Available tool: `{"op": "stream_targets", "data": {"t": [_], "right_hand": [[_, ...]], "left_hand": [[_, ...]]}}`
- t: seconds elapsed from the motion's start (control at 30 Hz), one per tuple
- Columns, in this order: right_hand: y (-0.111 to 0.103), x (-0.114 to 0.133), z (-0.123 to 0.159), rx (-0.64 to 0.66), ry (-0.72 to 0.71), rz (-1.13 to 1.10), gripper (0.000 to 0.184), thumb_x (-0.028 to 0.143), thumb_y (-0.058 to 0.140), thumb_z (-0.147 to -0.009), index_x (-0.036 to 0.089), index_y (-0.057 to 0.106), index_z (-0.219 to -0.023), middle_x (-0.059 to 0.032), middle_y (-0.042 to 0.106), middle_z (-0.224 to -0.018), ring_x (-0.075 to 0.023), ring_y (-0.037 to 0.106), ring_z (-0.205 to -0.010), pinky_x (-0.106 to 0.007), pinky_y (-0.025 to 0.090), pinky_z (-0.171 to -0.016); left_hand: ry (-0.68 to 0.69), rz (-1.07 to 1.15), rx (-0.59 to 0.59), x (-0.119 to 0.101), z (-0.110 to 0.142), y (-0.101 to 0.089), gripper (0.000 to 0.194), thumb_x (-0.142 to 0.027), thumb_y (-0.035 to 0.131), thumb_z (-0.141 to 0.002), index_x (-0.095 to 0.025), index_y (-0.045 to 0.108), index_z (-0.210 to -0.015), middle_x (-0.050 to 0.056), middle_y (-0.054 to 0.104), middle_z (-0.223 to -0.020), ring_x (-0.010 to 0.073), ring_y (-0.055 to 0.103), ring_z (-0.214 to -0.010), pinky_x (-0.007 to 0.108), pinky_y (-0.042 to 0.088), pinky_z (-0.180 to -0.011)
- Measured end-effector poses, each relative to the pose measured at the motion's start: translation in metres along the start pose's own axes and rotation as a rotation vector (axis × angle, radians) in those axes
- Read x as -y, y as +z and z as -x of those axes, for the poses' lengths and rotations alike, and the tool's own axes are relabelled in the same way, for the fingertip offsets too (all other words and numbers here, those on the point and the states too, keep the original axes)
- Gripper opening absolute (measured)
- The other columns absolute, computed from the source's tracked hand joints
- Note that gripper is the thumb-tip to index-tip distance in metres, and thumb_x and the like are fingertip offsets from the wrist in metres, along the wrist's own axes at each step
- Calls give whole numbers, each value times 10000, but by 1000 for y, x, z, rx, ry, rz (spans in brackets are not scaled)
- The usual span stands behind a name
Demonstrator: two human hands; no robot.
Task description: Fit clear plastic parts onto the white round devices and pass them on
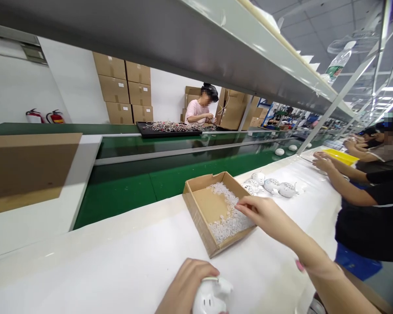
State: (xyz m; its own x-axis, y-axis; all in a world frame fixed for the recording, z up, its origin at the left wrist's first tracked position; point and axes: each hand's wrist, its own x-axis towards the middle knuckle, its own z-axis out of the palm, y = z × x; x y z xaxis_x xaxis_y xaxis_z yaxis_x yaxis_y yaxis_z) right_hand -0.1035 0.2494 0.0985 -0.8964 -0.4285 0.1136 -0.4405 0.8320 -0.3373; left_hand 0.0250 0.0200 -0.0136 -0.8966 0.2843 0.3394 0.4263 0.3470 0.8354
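My left hand [187, 284], low in the view, is closed around a white rounded plastic shell [207, 302] with two small slots in its face. Part of the shell is cut off by the bottom edge of the picture. Above the right side of an open cardboard box [196, 213], my right hand [257, 211] has thumb and fingertips pinched together. Whatever is between those fingertips is too small to make out. Many small clear plastic pieces [227, 226] lie in the box, heaped along its right and near sides.
Several white patterned shells [271, 185] lie on the white worktable [124, 257] beyond the box. A green conveyor belt [124, 192] runs behind. A shelf [170, 48] hangs overhead. Co-workers sit on the right, near a yellow tray [340, 156]; another person [196, 109] works across the belt.
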Motion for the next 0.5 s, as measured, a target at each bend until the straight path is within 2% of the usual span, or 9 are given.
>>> {"op": "stream_targets", "data": {"t": [0.1,0.23,0.3,0.4,0.5], "right_hand": [[22,-14,-36,109,43,99,231,329,605,-933,177,681,-776,-22,720,-777,-169,668,-737,-333,526,-735],[50,-19,-51,145,90,129,250,394,618,-937,157,664,-869,-16,696,-865,-145,658,-771,-342,551,-753],[50,-20,-51,131,91,92,235,384,610,-942,156,660,-917,-24,694,-906,-147,657,-786,-342,550,-752],[35,-19,-43,76,92,-3,188,345,621,-921,167,650,-869,-18,683,-795,-150,639,-711,-325,528,-716],[24,-8,-12,-8,73,-132,159,357,556,-929,214,621,-901,-9,685,-750,-160,633,-689,-284,499,-671]], "left_hand": [[-25,-69,-121,2,-3,0,252,-280,597,-846,-288,571,-1096,56,649,-1043,259,635,-963,382,557,-853],[-25,-67,-148,3,-3,0,183,-336,482,-949,-280,555,-1108,56,638,-1032,249,619,-948,377,540,-844],[-32,-61,-127,1,-2,-1,207,-378,432,-988,-271,557,-1113,64,632,-1044,251,603,-969,380,524,-858],[-94,-33,-84,-3,-2,-2,225,-398,417,-1006,-253,564,-1094,74,616,-1078,254,579,-1013,373,493,-880],[-158,45,-54,-9,-2,-5,252,-423,411,-1009,-241,557,-1106,78,603,-1122,243,586,-984,348,482,-846]]}}
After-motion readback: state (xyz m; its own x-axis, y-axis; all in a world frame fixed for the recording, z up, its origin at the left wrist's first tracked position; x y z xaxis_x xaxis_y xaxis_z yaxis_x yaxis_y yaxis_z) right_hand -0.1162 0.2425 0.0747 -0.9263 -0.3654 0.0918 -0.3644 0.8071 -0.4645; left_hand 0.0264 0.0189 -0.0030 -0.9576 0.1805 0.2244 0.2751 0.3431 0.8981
